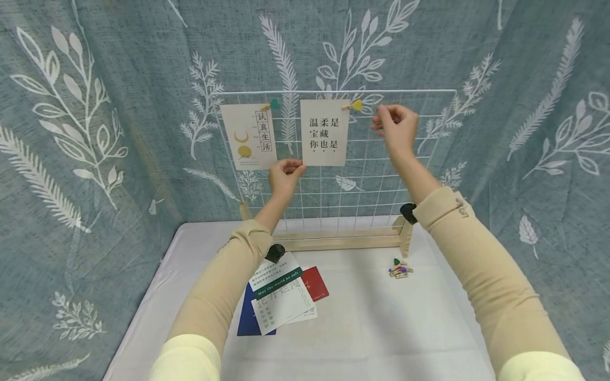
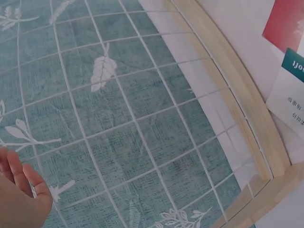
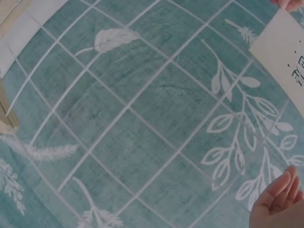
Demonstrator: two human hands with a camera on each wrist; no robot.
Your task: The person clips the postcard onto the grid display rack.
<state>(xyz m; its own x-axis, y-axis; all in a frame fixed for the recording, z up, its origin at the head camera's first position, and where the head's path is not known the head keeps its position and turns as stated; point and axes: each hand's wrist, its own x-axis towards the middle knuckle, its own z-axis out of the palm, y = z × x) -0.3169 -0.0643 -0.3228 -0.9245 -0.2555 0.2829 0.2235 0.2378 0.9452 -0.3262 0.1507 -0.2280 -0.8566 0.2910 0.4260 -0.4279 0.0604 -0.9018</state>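
Observation:
A white wire grid [image 1: 371,185] stands upright in a wooden base. On it hangs a cream card [image 1: 325,132] with black Chinese characters, held at its upper right by a wooden clothespin with a yellow heart [image 1: 356,105]. My left hand [image 1: 286,177] pinches this card's lower left corner; the corner shows between the fingertips in the right wrist view. To the right of the yellow-heart clothespin, my right hand [image 1: 399,127] is raised with bent, relaxed fingers and nothing in them. Another card [image 1: 248,136], with a moon drawing, hangs at the left from a green-topped clothespin [image 1: 274,104].
Several loose cards, among them a red one [image 1: 315,283] and a blue one [image 1: 248,317], lie overlapping on the white tablecloth [image 1: 352,328]. A small pile of coloured clothespins [image 1: 400,270] lies at the right, before the wooden base [image 1: 338,242]. Leaf-patterned curtains [image 1: 143,63] surround the table.

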